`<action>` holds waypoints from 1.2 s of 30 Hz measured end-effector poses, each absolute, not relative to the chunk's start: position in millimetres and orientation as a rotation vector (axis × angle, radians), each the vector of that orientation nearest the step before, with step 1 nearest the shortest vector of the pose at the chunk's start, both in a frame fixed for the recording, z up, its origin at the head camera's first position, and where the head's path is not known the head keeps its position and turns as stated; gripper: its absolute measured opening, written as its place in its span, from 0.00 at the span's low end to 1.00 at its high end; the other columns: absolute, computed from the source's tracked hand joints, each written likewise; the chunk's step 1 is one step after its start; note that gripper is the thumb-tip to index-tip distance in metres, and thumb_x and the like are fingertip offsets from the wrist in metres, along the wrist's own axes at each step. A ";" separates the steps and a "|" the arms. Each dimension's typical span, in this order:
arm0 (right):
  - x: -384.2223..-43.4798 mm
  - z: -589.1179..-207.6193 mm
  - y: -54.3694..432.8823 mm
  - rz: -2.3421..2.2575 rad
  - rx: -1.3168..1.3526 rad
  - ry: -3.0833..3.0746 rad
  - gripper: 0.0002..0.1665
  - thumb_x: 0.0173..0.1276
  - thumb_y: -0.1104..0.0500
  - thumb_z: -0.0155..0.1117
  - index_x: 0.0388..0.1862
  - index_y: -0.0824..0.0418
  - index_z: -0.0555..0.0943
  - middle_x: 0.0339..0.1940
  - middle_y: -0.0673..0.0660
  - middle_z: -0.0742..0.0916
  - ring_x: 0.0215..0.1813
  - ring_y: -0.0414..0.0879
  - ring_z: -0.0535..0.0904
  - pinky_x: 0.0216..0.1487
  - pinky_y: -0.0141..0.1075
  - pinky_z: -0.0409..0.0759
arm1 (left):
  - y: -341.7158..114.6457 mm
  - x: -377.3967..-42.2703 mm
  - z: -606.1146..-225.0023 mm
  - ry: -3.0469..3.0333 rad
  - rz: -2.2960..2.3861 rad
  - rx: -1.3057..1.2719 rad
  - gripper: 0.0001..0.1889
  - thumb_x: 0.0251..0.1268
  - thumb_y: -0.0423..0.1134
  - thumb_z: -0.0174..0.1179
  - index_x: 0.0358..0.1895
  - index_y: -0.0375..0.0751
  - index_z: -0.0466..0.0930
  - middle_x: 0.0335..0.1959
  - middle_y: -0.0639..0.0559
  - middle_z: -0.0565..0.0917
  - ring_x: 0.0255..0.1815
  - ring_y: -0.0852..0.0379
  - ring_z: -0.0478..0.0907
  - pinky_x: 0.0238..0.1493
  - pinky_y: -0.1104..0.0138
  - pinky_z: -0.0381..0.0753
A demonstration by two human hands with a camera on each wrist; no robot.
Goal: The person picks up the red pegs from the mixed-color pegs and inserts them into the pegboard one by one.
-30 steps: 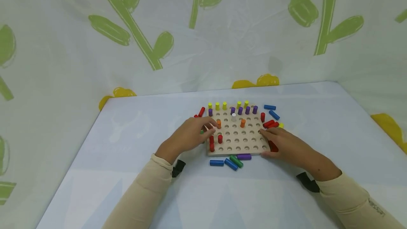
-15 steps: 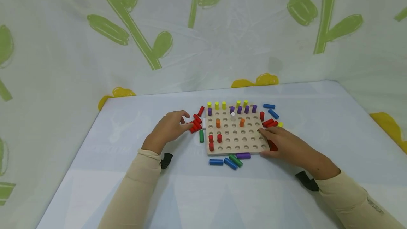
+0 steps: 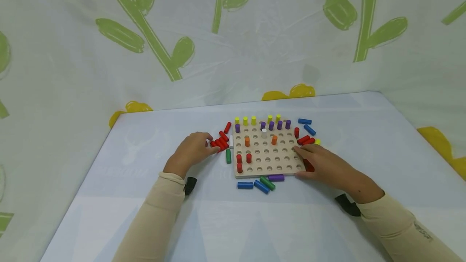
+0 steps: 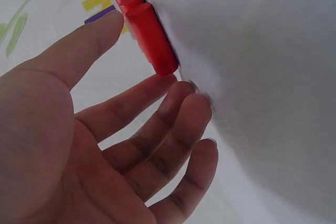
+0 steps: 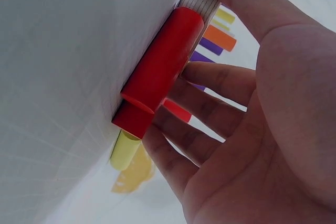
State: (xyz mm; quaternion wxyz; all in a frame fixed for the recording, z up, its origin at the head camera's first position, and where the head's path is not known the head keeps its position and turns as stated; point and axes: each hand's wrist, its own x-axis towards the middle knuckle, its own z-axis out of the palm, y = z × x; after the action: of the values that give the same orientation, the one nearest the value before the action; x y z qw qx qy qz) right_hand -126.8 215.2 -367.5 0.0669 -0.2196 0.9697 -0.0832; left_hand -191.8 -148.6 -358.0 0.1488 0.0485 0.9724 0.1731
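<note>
My left hand [image 3: 191, 153] reaches the loose red pegs [image 3: 221, 143] left of the wooden pegboard [image 3: 255, 174]. In the left wrist view its index fingertip is right at the end of one red peg [image 4: 153, 40], the thumb lies to the other side, and the remaining fingers are loosely bent. My right hand [image 3: 322, 163] rests at the board's right edge, thumb by the near corner and fingertips on the edge. Below its palm, a red peg [image 5: 165, 59] lies beside the board. Upright on the board are yellow, purple, orange [image 3: 274, 140], white [image 3: 263, 133] and red pegs.
A green peg [image 3: 228, 156] and a white peg [image 3: 231, 142] lie along the board's left side. Blue [image 3: 245, 185], green and purple pegs [image 3: 276, 178] lie before it. More blue [image 3: 304, 121], red and yellow pegs lie to the right. A leaf-patterned sheet hangs behind.
My left hand has moved from over the board's left side out to the loose red pegs, and its fingers have lowered closer around them. The right hand stays at the board's edge.
</note>
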 end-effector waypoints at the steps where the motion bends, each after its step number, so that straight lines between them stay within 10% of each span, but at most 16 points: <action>1: -126.8 -367.5 215.0 -0.251 -0.663 2.923 0.49 0.59 0.40 0.74 0.72 0.64 0.71 0.64 0.68 0.79 0.64 0.62 0.76 0.61 0.54 0.80 | -148.7 -192.0 -358.3 2.797 0.496 0.145 0.24 0.65 0.51 0.66 0.59 0.41 0.81 0.41 0.47 0.83 0.39 0.52 0.77 0.39 0.65 0.81; 36: -127.0 -369.3 213.0 -0.259 -0.633 2.914 0.50 0.59 0.41 0.75 0.72 0.64 0.70 0.65 0.68 0.78 0.65 0.62 0.75 0.63 0.55 0.78 | -148.0 -192.1 -357.9 2.741 0.663 0.147 0.23 0.57 0.42 0.74 0.54 0.46 0.74 0.43 0.47 0.84 0.41 0.52 0.78 0.43 0.63 0.84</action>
State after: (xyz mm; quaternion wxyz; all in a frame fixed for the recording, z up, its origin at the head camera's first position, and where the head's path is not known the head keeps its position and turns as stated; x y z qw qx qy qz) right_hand -127.0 213.0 -369.3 0.0743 -0.2110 0.9708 -0.0862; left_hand -192.1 -148.0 -357.9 0.1583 0.0515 0.9584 0.2318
